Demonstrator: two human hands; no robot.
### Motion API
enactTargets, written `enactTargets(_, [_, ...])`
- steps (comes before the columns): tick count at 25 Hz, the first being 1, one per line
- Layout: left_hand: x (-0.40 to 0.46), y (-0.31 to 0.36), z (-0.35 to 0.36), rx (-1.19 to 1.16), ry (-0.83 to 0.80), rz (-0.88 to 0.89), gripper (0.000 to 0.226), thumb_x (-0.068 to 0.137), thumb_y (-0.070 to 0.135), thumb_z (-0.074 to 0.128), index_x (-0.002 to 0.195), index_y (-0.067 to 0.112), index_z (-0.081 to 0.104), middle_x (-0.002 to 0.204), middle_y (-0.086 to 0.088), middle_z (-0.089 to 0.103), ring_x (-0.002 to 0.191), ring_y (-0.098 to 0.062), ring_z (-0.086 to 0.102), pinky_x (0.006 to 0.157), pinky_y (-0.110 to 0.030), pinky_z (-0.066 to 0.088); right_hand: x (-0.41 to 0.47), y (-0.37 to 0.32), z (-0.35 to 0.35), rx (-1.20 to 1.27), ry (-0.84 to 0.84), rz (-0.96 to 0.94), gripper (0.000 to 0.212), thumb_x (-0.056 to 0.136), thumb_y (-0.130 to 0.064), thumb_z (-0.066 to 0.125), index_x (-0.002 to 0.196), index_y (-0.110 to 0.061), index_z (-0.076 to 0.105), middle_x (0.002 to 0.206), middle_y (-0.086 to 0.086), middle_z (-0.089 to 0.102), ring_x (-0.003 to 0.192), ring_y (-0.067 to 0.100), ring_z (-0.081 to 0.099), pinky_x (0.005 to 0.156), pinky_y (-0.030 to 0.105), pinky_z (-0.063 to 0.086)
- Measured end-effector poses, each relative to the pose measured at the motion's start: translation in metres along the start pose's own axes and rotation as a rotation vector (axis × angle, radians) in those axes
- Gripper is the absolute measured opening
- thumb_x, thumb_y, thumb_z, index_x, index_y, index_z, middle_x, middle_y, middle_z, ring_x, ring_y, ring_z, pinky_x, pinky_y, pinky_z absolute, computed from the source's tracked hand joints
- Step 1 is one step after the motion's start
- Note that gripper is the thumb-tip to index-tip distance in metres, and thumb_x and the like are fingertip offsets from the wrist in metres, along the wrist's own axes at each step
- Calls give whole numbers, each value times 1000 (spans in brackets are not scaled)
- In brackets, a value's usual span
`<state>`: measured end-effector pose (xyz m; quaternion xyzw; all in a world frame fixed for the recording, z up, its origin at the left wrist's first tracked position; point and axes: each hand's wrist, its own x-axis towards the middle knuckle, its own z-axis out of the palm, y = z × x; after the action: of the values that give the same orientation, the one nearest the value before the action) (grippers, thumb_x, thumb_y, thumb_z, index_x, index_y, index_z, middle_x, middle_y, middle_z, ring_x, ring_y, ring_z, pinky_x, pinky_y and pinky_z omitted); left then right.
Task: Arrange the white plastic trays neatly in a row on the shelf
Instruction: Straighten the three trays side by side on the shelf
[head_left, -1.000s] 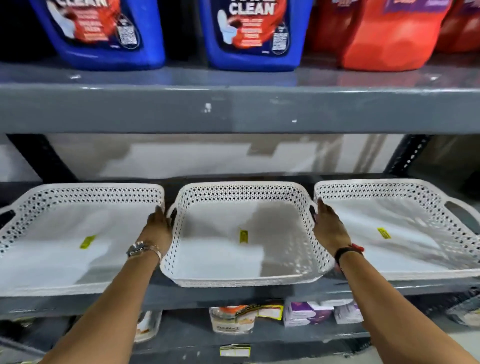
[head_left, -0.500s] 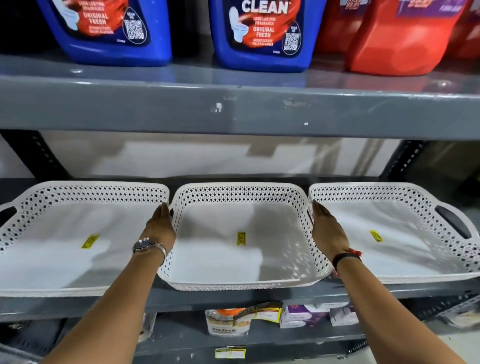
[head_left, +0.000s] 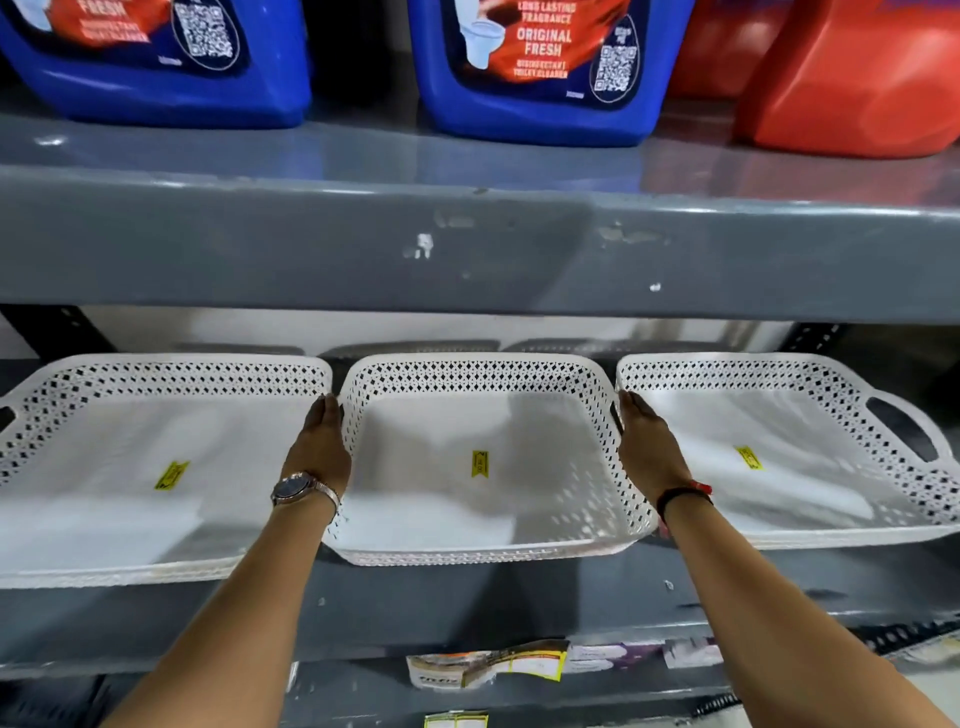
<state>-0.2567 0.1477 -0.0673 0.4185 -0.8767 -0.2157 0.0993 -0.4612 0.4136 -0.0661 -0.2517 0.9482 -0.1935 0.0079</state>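
Three white perforated plastic trays (head_left: 156, 365) on grey metal shelf (head_left: 467, 608). Middle tray (head_left: 467, 362): left hand (head_left: 322, 441) 9 o'clock, right hand (head_left: 644, 441) 3 o'clock, straight fingers (head_left: 324, 410) pressing walls.

The middle tray (head_left: 483, 376) (pressed between left hand (head_left: 319, 447) and right hand (head_left: 647, 448)) has slid back into line.

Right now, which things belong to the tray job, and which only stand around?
Part of the job: left tray, middle tray, right tray, grey shelf under them, left hand and right hand against the middle tray's sides.
Just there: blue jugs, red jug above, packets below.
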Motion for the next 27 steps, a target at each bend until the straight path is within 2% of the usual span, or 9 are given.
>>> enactTargets(6, [14, 2, 4, -7, 11, -12, 58, 91, -7, 30, 147, 3, 18, 157, -12, 16, 136, -36, 36, 108, -46, 35, 10, -5, 0, 13, 34, 6, 63, 81, 19, 30, 141, 1, 30, 149, 20, 34, 134, 36, 39, 105, 41, 39])
enactTargets(10, [7, -2, 5, -3, 4, -9, 59, 91, -6, 30, 148, 5, 17, 158, -11, 15, 134, -38, 38, 108, -47, 36, 0, -3, 0, 7, 6, 15, 63, 83, 17, 28, 144, -1, 24, 154, 17, 26, 140, 30, 30, 111, 37, 32])
enactTargets(16, [-14, -7, 3, -9, 3, -21, 68, 87, -11, 31, 149, 10, 13, 159, -7, 12, 135, -36, 37, 107, -43, 36, -22, 0, -3, 36, -17, 45, 65, 84, 15, 31, 145, -5, 23, 155, 11, 24, 142, 24, 27, 112, 31, 28])
enactTargets(20, [-28, -11, 0, -19, -8, -28, 70, 86, -11, 32, 149, 12, 11, 159, -6, 10, 137, -34, 35, 109, -40, 35, -35, 3, -3, 52, 1, 55, 63, 85, 13, 30, 145, -5, 25, 154, 12, 27, 140, 25, 30, 113, 31, 28])
enactTargets(27, [-41, -12, -1, 10, 9, 4, 63, 89, -8, 31, 148, 6, 13, 158, -12, 15, 139, -33, 31, 111, -41, 33, -47, 5, -6, 61, -6, 51, 65, 84, 14, 29, 145, -7, 25, 154, 11, 29, 140, 26, 31, 114, 33, 27])
